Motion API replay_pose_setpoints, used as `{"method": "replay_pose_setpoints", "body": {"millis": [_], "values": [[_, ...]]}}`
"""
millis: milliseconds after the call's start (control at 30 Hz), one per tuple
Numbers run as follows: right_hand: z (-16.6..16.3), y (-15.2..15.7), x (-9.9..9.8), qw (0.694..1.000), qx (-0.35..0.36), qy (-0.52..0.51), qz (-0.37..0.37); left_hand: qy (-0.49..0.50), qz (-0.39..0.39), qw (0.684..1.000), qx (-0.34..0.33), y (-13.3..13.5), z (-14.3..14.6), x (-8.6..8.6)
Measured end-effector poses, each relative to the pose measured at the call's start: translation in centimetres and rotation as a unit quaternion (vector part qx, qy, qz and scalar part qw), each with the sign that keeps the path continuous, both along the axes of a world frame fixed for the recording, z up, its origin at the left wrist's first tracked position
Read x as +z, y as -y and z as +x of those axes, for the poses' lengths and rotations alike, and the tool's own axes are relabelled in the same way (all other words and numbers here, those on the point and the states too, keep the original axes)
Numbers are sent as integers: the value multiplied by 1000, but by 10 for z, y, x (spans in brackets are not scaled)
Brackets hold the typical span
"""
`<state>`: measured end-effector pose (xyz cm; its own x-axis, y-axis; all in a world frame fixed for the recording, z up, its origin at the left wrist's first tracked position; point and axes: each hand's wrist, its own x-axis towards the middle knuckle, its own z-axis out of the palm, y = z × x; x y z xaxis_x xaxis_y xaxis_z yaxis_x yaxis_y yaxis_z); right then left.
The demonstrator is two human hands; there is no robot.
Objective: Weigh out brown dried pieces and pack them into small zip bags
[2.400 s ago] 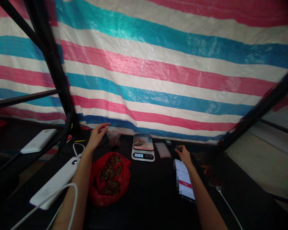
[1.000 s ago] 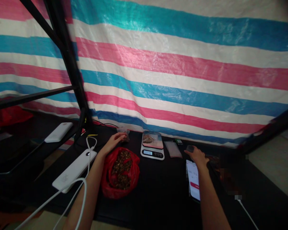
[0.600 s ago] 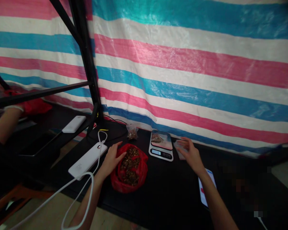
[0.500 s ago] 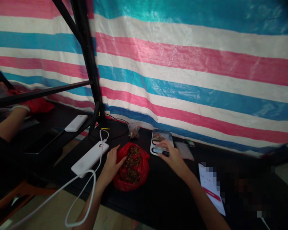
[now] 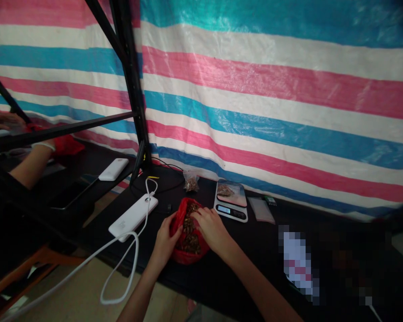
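Observation:
A red plastic bag (image 5: 179, 257) full of small brown pieces lies open on the black table (image 5: 242, 268). My left hand (image 5: 166, 239) grips the bag's left rim, fingers curled on the plastic. My right hand (image 5: 211, 228) rests on the bag's right side, its fingertips down among the brown pieces; whether it pinches any is hidden. Behind the bag stands a small digital scale (image 5: 231, 206) with a clear pouch of brown pieces on its platform. A small tied clear bag (image 5: 191, 182) of the same pieces sits to the scale's left.
A white power bank (image 5: 133, 217) with a white cable lies left of the bag. Flat clear pouches (image 5: 261, 209) lie right of the scale, a phone (image 5: 297, 264) further right. A black frame post (image 5: 134, 89) rises at the back left. Another person's arm (image 5: 32, 161) works at the neighbouring table.
My right hand left the phone, passed over the scale and came down onto the red bag. My left hand drew back from the small tied bag to the red bag's rim.

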<state>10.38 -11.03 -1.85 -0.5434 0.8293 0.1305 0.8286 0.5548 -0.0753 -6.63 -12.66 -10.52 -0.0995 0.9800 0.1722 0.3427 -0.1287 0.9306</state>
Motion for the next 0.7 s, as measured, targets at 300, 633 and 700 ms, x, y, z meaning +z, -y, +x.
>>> {"method": "replay_pose_setpoints", "body": {"millis": [300,633,700], "values": [[-24,18,13,999,5,47,11,46,-12,999,15,3,3,9],[-17,18,3,990,-107,92,-30,44,-11,999,22,10,12,12],[-17,16,1,991,-108,75,-34,49,-13,998,21,11,14,12]]}}
